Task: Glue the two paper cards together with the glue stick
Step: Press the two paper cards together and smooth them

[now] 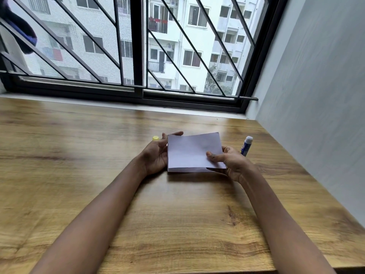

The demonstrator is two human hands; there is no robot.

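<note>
A pale white paper card [189, 151] is held just above the wooden table [177, 214], with a second card's edge [187, 170] showing along its near side. My right hand [229, 161] pinches the card's right near corner, thumb on top. My left hand [158, 153] lies against the left edge with its fingers loosely spread behind it. An uncapped glue stick [245, 145] with a blue label stands on the table just right of my right hand. Its yellow cap [155, 138] sits behind my left hand.
A grey wall [316, 95] runs along the table's right side. A black-framed window with bars [138, 56] and its sill [118, 107] close off the far edge. A dark cloth [17, 26] hangs at the top left.
</note>
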